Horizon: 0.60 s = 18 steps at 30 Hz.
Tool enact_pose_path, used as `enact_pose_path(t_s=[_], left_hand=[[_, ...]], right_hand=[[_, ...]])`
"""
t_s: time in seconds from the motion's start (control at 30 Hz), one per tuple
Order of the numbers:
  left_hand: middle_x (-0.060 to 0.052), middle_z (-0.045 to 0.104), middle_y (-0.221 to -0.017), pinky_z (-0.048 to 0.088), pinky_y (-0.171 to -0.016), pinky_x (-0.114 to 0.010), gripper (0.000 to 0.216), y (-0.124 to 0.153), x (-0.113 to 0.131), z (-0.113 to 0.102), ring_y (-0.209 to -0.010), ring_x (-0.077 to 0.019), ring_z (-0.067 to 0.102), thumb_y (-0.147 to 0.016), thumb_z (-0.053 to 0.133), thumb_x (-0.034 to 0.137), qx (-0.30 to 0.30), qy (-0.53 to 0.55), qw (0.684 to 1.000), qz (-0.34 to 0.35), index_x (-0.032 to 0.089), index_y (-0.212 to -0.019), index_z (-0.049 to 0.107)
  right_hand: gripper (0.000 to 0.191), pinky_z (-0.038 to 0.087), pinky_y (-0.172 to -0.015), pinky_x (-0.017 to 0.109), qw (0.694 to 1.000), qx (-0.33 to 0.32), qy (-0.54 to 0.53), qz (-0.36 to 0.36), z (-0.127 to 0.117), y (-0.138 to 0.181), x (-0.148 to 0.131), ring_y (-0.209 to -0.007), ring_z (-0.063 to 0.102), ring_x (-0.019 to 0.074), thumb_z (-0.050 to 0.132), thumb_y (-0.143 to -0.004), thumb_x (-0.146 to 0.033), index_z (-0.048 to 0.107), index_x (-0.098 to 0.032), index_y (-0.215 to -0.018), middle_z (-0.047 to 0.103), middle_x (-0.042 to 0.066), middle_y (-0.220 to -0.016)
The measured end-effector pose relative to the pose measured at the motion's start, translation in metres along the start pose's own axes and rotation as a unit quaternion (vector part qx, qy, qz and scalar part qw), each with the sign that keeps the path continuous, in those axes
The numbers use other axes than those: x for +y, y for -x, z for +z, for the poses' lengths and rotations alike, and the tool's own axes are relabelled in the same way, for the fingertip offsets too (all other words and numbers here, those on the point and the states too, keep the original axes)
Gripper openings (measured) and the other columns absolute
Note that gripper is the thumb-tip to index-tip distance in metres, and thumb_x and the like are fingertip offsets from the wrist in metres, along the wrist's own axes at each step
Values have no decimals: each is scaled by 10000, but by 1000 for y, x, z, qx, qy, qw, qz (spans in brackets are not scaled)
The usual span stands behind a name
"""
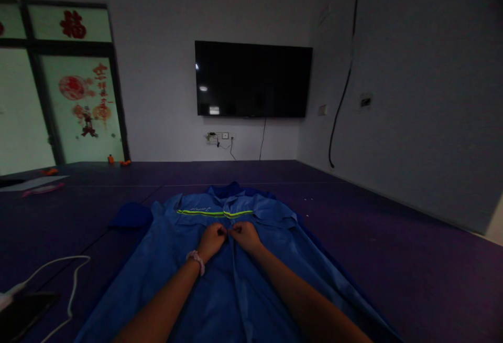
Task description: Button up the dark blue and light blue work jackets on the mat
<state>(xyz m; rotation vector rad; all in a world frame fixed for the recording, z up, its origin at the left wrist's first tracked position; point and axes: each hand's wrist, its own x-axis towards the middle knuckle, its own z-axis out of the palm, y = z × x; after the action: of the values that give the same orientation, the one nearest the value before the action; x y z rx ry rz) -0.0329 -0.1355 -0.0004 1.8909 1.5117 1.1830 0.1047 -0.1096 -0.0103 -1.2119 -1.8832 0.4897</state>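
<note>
A blue jacket point(184, 290) with a yellow-green stripe across its chest lies spread on the purple surface, its collar at the far end. My left hand point(212, 239) is closed in a pinch at the front opening, just below the stripe. Close beside it, my right hand point(245, 236) pinches the facing edge of the same opening. The fingertips of both hands nearly meet. Whatever small fastener may be between them is too dark and small to make out. A scrunchie point(196, 260) circles my left wrist.
Left of the jacket sits a blue cap point(131, 215). A white cable point(74, 285) runs to a dark phone point(27, 314) at the lower left. Small orange toys point(124, 163) stand near the glass door. A television point(253, 79) hangs on the far wall, and a black cable point(346, 86) dangles at right.
</note>
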Motion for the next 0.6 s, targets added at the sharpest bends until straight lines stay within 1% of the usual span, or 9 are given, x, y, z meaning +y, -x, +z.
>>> enact_pose_path(t_s=[0.1, 0.23, 0.4, 0.6], left_hand=[[-8, 608, -632, 408, -653, -243, 102, -1, -3, -1, -661, -145, 560, -637, 499, 136, -11, 67, 998, -13, 156, -599, 592], [-17, 622, -650, 418, -653, -242, 114, 0, -3, -1, -666, -144, 564, -624, 498, 170, 5, 128, 991, -39, 146, -637, 609], [-19, 614, -649, 409, -620, -226, 122, 0, -1, -2, -646, -136, 548, -635, 512, 223, 14, 163, 985, -46, 141, -646, 603], [-15, 610, -626, 389, -579, -212, 135, 1, 1, -3, -617, -128, 535, -623, 503, 235, 5, 170, 984, -55, 143, -626, 601]], right_hand=[[193, 305, -469, 192, 1000, -3, -16, 0, 0, -1, 2, -506, 526, 117, 530, -715, -232, 605, -157, -553, 578, -14, -508], [198, 307, -466, 191, 999, -4, -32, 1, 1, -1, 2, -508, 528, 119, 514, -719, -232, 594, -151, -558, 570, -12, -507], [206, 307, -459, 190, 999, -6, -42, -1, 0, -1, 1, -509, 530, 122, 521, -719, -246, 586, -154, -546, 567, -11, -498], [196, 310, -455, 186, 999, -9, -51, 2, -2, -1, 1, -502, 527, 117, 524, -714, -242, 587, -154, -551, 568, -12, -501]])
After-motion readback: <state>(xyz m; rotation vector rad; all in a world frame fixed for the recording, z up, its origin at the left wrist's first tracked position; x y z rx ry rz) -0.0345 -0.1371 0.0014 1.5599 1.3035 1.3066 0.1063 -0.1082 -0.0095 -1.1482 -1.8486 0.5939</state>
